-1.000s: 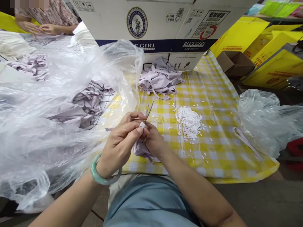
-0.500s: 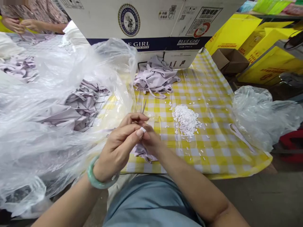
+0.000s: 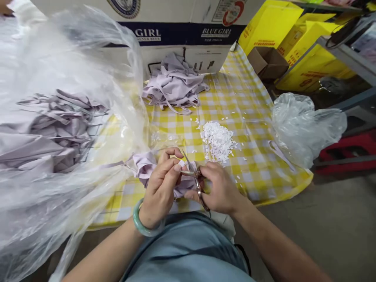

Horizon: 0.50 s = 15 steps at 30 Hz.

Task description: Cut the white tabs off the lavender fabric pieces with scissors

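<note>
Moved: your scissors (image 3: pixel 195 178) dropped from upright to the garment (image 3: pixel 145 166).
Grip: left hand (image 3: pixel 161 188) pinches a tag; right hand (image 3: pixel 219 190) clamps scissors.
Progress: snippings (image 3: pixel 217 140) and finished pile (image 3: pixel 174 82) on the counter (image 3: pixel 252 117); bag (image 3: pixel 53 117) remains full.

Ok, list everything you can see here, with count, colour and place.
lilac garment: one, under both hands
scissors: one pair, metal, in right hand
white snippets: one heap, on the cloth
checked tablecloth: one, yellow and white
garment pile: one, lilac, by the carton
clear bag of garments: one, left
carton: one, white and navy, behind
crumpled clear bag: one, right
yellow boxes: several, back right
bangle: one, green, left wrist
left hand: pinching the garment
right hand: gripping the scissors
</note>
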Each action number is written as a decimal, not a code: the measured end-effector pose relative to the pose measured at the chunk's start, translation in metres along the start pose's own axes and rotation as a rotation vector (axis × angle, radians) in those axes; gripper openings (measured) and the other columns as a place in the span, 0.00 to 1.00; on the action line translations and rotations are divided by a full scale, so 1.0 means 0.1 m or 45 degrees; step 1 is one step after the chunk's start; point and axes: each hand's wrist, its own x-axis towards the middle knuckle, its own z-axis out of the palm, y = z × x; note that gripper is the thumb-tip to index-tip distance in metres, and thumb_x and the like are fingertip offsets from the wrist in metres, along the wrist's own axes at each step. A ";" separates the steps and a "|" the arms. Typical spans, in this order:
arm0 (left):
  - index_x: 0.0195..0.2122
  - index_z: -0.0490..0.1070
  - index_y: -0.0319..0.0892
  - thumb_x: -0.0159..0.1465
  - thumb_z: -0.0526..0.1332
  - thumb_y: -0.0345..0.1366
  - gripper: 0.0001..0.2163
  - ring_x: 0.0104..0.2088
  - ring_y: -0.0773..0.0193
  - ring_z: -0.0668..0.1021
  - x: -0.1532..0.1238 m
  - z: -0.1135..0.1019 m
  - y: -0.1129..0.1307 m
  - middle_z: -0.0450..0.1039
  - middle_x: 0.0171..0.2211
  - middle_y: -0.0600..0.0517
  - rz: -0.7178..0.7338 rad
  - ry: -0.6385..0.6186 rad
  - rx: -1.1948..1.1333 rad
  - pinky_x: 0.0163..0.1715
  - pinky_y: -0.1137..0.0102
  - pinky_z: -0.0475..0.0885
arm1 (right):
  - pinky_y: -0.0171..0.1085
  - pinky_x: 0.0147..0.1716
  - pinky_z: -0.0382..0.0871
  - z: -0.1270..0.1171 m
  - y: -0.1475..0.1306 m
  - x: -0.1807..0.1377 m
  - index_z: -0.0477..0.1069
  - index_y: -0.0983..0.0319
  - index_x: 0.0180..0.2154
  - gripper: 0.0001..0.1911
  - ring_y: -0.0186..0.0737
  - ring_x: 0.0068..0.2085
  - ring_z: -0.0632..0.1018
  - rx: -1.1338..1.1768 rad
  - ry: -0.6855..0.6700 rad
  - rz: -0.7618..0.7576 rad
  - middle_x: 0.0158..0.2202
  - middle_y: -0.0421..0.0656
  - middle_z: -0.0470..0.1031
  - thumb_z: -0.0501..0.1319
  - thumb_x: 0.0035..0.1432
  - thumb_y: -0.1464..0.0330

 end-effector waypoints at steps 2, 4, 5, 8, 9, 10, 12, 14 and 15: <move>0.29 0.70 0.42 0.71 0.52 0.32 0.14 0.51 0.60 0.67 0.00 0.08 -0.02 0.63 0.45 0.49 -0.001 -0.054 0.016 0.47 0.70 0.66 | 0.38 0.34 0.59 -0.01 0.03 -0.08 0.62 0.60 0.22 0.26 0.38 0.29 0.66 -0.057 0.020 0.011 0.23 0.40 0.66 0.66 0.50 0.46; 0.28 0.67 0.42 0.71 0.51 0.32 0.14 0.52 0.60 0.67 0.00 0.13 -0.04 0.62 0.44 0.49 -0.005 -0.107 0.036 0.51 0.68 0.64 | 0.38 0.33 0.58 -0.04 0.06 -0.14 0.61 0.60 0.21 0.27 0.38 0.28 0.66 -0.071 0.018 0.036 0.22 0.40 0.66 0.66 0.50 0.45; 0.27 0.66 0.42 0.71 0.51 0.33 0.14 0.52 0.59 0.67 0.00 0.15 -0.05 0.62 0.43 0.49 0.001 -0.128 0.056 0.52 0.67 0.64 | 0.37 0.33 0.58 -0.05 0.07 -0.16 0.61 0.60 0.20 0.27 0.37 0.28 0.66 -0.070 0.013 0.045 0.22 0.39 0.66 0.66 0.50 0.45; 0.26 0.65 0.42 0.72 0.49 0.33 0.15 0.52 0.59 0.65 0.01 0.17 -0.06 0.62 0.42 0.48 0.035 -0.169 0.123 0.52 0.67 0.63 | 0.37 0.33 0.58 -0.09 0.08 -0.18 0.62 0.60 0.21 0.27 0.36 0.28 0.67 -0.053 -0.004 0.055 0.21 0.38 0.66 0.67 0.49 0.47; 0.26 0.65 0.42 0.72 0.49 0.32 0.16 0.52 0.59 0.65 0.01 0.18 -0.07 0.63 0.42 0.48 0.040 -0.176 0.132 0.51 0.67 0.63 | 0.36 0.33 0.57 -0.09 0.08 -0.18 0.62 0.60 0.21 0.26 0.36 0.27 0.67 -0.045 -0.008 0.056 0.21 0.38 0.66 0.67 0.49 0.47; 0.26 0.65 0.42 0.72 0.49 0.32 0.16 0.52 0.59 0.65 0.01 0.18 -0.08 0.63 0.41 0.48 0.043 -0.182 0.134 0.50 0.67 0.64 | 0.36 0.33 0.57 -0.10 0.08 -0.18 0.62 0.60 0.21 0.26 0.36 0.27 0.66 -0.038 -0.012 0.058 0.20 0.38 0.66 0.68 0.49 0.48; 0.26 0.64 0.43 0.72 0.48 0.31 0.16 0.52 0.59 0.65 0.00 0.18 -0.09 0.63 0.38 0.48 0.052 -0.196 0.133 0.49 0.67 0.64 | 0.36 0.33 0.57 -0.10 0.07 -0.17 0.62 0.60 0.20 0.26 0.35 0.26 0.66 -0.032 -0.016 0.062 0.20 0.37 0.65 0.68 0.49 0.49; 0.27 0.65 0.43 0.72 0.48 0.31 0.16 0.51 0.59 0.66 -0.01 0.17 -0.12 0.63 0.37 0.48 0.073 -0.208 0.130 0.49 0.66 0.64 | 0.36 0.33 0.57 -0.09 0.07 -0.17 0.61 0.61 0.20 0.25 0.35 0.26 0.66 -0.035 -0.014 0.073 0.19 0.37 0.65 0.68 0.49 0.50; 0.27 0.65 0.43 0.72 0.48 0.31 0.16 0.51 0.58 0.66 -0.01 0.17 -0.13 0.63 0.37 0.49 0.088 -0.211 0.126 0.50 0.66 0.64 | 0.36 0.33 0.57 -0.09 0.07 -0.16 0.61 0.61 0.20 0.25 0.35 0.26 0.66 -0.034 -0.012 0.078 0.20 0.37 0.64 0.68 0.48 0.50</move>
